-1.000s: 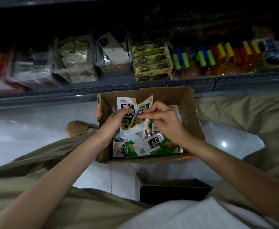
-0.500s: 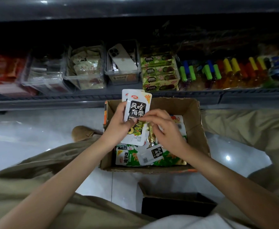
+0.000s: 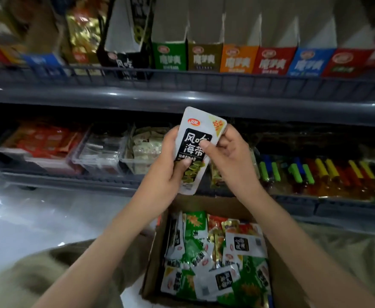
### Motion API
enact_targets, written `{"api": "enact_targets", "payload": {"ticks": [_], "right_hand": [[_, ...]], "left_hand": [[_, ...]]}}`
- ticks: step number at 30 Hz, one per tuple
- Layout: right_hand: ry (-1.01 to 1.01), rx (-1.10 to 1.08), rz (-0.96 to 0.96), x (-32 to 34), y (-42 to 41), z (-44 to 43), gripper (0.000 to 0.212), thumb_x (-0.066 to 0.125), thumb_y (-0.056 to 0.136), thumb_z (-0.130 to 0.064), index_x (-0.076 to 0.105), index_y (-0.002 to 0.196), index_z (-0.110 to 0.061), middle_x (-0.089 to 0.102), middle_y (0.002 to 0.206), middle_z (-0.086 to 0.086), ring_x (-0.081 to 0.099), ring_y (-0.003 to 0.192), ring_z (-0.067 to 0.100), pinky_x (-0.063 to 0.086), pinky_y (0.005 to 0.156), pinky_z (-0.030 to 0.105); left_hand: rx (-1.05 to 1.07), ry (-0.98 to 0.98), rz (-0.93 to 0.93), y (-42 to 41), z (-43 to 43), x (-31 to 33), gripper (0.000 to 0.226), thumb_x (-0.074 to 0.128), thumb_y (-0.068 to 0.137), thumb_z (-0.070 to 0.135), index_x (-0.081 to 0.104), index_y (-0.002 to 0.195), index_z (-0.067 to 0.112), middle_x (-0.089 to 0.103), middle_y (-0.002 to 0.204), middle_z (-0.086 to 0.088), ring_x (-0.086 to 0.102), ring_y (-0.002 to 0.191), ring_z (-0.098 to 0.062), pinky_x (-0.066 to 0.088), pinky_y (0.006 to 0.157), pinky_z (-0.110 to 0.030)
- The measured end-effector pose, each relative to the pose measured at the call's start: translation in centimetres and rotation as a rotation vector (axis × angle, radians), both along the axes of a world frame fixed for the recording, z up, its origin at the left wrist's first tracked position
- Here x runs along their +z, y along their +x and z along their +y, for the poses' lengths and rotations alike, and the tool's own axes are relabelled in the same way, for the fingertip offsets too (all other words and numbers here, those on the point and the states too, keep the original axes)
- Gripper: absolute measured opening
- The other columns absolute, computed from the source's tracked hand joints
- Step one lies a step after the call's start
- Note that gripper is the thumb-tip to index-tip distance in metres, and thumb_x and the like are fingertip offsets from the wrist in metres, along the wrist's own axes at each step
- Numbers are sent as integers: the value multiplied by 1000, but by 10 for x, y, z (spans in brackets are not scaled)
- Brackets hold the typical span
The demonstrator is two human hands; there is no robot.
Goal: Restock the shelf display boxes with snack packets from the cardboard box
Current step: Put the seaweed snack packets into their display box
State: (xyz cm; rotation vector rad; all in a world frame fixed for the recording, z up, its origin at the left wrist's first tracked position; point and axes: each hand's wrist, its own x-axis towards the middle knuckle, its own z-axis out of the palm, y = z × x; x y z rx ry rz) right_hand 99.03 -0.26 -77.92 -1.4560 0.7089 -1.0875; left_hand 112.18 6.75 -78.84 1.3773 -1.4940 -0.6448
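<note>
- Head view: my left hand (image 3: 171, 165) grips a white packet (image 3: 201, 130) along its left side. The fingers are curled behind it and the thumb lies on the lower front.
- My right hand (image 3: 231, 161) pinches the right side of the same packet, with the thumb pressed on the black label.
- The label reads 风吃海带 in white letters. The yellow top corner says 30%, and there is a small red oval logo that I cannot read.
- The packet stands almost upright, above the cardboard box (image 3: 155, 252) and apart from it, just under the grey front edge of the upper shelf (image 3: 182, 94).
- In the cardboard box lie loose packets (image 3: 215, 258), green, white and red, with print too blurred to read.
- On the upper shelf, behind a low rail, a black display box (image 3: 126, 63) shows 风吃 and its top is open.
- To its right stand coloured display boxes (image 3: 237, 60): green, olive, orange, red and blue. Their white writing is blurred.
- Left of the cardboard box is glossy floor (image 3: 37, 207).
</note>
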Motion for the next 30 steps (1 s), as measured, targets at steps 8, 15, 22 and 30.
{"api": "enact_targets", "payload": {"ticks": [8, 15, 22, 30], "right_hand": [[-226, 211, 27, 70, 50, -23, 47, 63, 86, -2, 42, 113, -36, 68, 104, -2, 68, 87, 6, 51, 64, 14], [-815, -161, 71, 87, 75, -51, 34, 63, 88, -9, 45, 111, -27, 54, 94, -23, 60, 89, 4, 53, 74, 26], [-786, -231, -102, 120, 130, -103, 31, 57, 89, 3, 44, 114, -8, 57, 90, -26, 57, 82, -10, 46, 67, 10], [-671, -191, -85, 137, 179, -135, 35, 57, 92, -7, 40, 123, -3, 55, 90, -15, 57, 80, -12, 45, 70, 9]], "left_hand": [[144, -243, -30, 42, -14, 59, 56, 48, 97, 13, 22, 144, 25, 48, 121, 37, 53, 113, 3, 48, 92, -24], [475, -248, -507, 84, -44, 75, 59, 53, 93, 39, 26, 144, 25, 43, 141, 1, 50, 121, -17, 49, 90, -38], [604, -65, -795, 107, -76, 74, 60, 46, 97, 37, 23, 149, 17, 6, 159, -2, -4, 144, -12, 11, 116, -48], [582, 42, -849, 103, -83, 74, 62, 39, 99, 33, 5, 151, 27, 7, 158, 5, -1, 146, -11, 4, 118, -42]]}}
